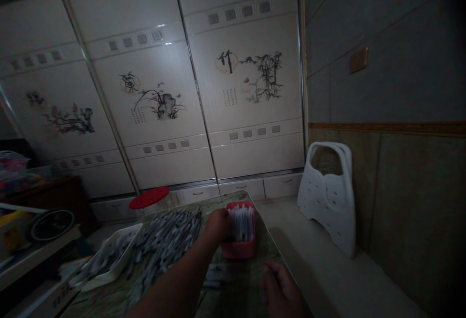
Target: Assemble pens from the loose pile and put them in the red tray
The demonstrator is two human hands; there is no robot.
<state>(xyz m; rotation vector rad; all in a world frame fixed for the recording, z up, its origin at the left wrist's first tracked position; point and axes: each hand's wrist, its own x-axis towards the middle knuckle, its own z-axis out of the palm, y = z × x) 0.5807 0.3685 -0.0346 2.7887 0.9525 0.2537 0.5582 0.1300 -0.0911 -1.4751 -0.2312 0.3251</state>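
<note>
Pretty dim room, so take the fine detail with a grain of salt. The left hand (218,224) is stretched out across the table (251,279) and sits right at the near-left edge of a red box (239,249) packed with thin white sticks (243,222) standing on end. The fingers are curled in toward those sticks, looks like they're pinching a few, but it's too dark to say for sure whether they're closed on anything. The box is at the far right part of the table, which probably keeps it within easy reach of that arm.

The right hand (282,291) rests low at the near edge of the table, fingers loosely bent and together, holding nothing I can see, more like it's just parked there for balance.

Left of the box there's a big loose heap of grey pen-like pieces (163,240) spread over the tabletop, and further left a white tray (109,259) with more of them in it. Behind the table there's a red stool (149,197), and a white plastic seat (329,196) leans on the wall to the right.
</note>
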